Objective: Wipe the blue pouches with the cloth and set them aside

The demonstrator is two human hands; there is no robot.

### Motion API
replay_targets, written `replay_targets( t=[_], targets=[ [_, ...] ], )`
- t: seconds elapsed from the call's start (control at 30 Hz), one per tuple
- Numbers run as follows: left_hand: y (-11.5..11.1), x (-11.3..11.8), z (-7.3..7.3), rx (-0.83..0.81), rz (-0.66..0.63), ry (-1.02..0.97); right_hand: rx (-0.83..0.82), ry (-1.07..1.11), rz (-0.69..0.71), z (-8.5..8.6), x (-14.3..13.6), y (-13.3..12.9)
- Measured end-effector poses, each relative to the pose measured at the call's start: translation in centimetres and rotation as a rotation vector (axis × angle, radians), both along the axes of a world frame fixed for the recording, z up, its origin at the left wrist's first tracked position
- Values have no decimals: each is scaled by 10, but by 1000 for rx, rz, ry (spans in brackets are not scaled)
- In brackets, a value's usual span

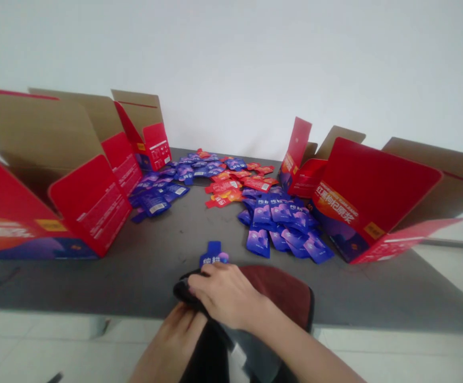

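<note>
A reddish-brown cloth (281,290) with a black edge lies over the front edge of the table, its greyish underside hanging down with a small white tag. My right hand (229,295) is closed on the cloth's bunched dark left end. Just below it, my left hand (181,330) grips the same end from beneath, its fingertips hidden under the fabric. Right beyond my right fingers, a single blue pouch (214,254) lies on the table, its lower part covered by the hand and cloth.
Loose blue pouches (283,213) and red-orange pouches (227,192) lie in heaps across the grey table (155,255). Open red cartons (95,205) with raised flaps line the left side, and more open cartons (359,197) stand at right. A white wall (231,69) rises behind.
</note>
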State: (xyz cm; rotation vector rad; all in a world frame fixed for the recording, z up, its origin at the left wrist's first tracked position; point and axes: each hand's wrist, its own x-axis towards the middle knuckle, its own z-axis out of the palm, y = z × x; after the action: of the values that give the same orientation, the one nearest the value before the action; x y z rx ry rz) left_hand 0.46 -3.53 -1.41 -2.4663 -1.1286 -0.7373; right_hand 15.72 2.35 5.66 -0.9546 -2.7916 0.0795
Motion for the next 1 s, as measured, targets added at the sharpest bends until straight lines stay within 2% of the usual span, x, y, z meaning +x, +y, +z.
replay_targets(
  t=[0.07, 0.17, 0.23, 0.3, 0.4, 0.5, 0.6, 0.7, 0.8, 0.87, 1.0],
  targets=[
    [1, 1, 0, 18, -6, -20, 21, -43, -17, -12, 0, 8],
    [4, -2, -4, 42, -49, -15, 52, -83, -103, -22, -3, 39],
    [7, -5, -8, 21, -49, 2, 50, -104, -189, -19, -7, 59],
    [9, -8, -12, -6, -29, 25, 44, -108, -246, -9, -9, 70],
    [12, -10, -10, -26, -33, 58, 71, 18, -247, 12, -7, 59],
    [13, -5, 1, -94, -50, 43, 46, 104, -130, 20, 0, 29],
    [12, 2, 12, -143, -53, -4, -12, 31, -109, 7, 6, 6],
    [10, 5, 13, -83, -64, -33, 41, 41, -169, -11, 9, -1],
    [9, 0, 4, -34, -49, -41, 93, -13, -52, -20, 8, 8],
    [10, -5, 0, -26, -56, -31, 103, -54, -2, -23, 6, 22],
    [15, -10, 1, -41, -105, 6, 81, -77, -153, -22, 1, 61]
  ],
)
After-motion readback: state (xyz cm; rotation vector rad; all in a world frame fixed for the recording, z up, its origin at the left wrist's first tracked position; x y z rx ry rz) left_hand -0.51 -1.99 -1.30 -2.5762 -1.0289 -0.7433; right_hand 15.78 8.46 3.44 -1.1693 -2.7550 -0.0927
